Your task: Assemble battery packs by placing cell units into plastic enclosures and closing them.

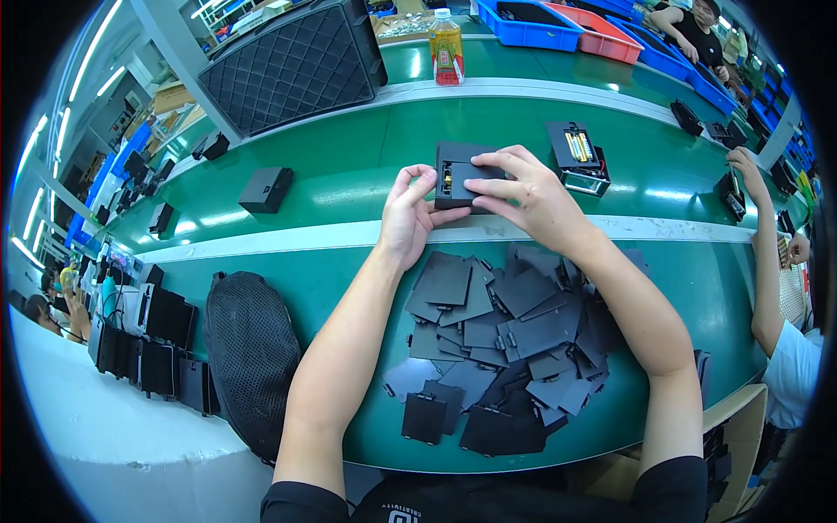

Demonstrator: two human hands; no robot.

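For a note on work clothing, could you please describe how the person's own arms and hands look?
The left hand and right hand are bare, with no gloves, rings or watch visible. The left forearm and right forearm are uncovered; the short left sleeve and right sleeve are black, ending above the elbows.

The held black box (458,153) looks like smooth, matt plastic, and so do the thin black covers (525,293), though a few catch a dull sheen. The green belt (349,166) is smooth and glossy, throwing back streaks of light. The bottle (445,44) is clear plastic, the blue bin (534,35) smooth plastic. The dark bag (250,340) is rough mesh cloth, the carton (745,427) brown cardboard, the batteries (576,146) shiny metallic.
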